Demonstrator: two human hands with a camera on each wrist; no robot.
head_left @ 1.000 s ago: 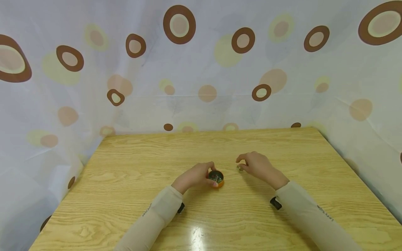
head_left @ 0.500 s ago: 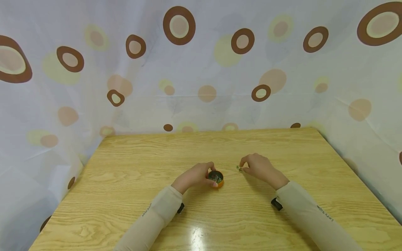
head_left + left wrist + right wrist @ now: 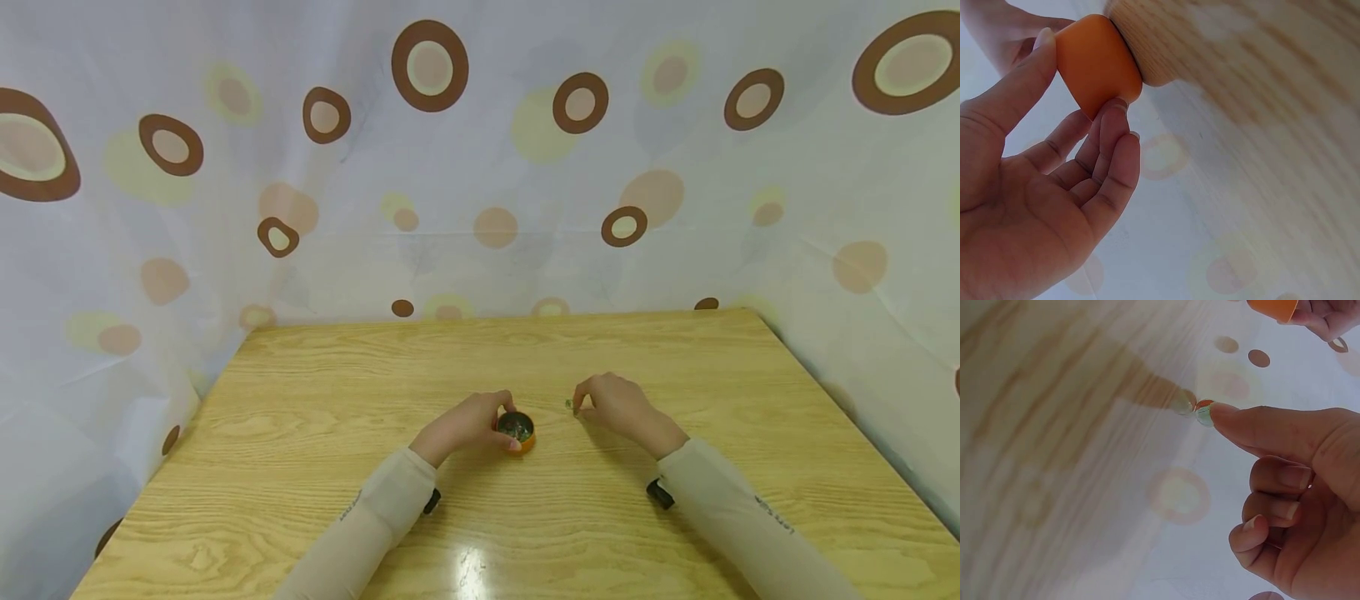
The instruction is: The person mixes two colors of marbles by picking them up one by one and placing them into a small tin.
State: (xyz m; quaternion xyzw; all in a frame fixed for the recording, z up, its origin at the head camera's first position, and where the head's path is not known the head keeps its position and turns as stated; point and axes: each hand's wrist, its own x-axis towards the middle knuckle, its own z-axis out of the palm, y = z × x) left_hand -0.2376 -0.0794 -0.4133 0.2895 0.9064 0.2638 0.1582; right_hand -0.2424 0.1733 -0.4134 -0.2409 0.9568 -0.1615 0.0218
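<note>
My left hand (image 3: pixel 471 423) grips a small round orange cup (image 3: pixel 527 442) between thumb and fingers, and the cup stands upright on the table. Inside its dark interior, small glassy pieces show in the head view. In the left wrist view the cup's smooth orange side (image 3: pixel 1094 62) faces the camera. To the right of the cup, my right hand (image 3: pixel 621 408) is low over the table, pinching a clear glass marble (image 3: pixel 1204 413) with red and green in it. The thumb covers part of the marble and hides the forefinger; the other fingers are curled.
The wooden table (image 3: pixel 360 517) stretches out around both hands. Behind and beside it hangs a white curtain (image 3: pixel 450 175) printed with brown, peach and yellow circles. Each sleeved wrist carries a small black device (image 3: pixel 660 493).
The right thumb and forefinger have come together around the marble, and the hand has shifted slightly down and right in the head view. The left hand and cup hold their place.
</note>
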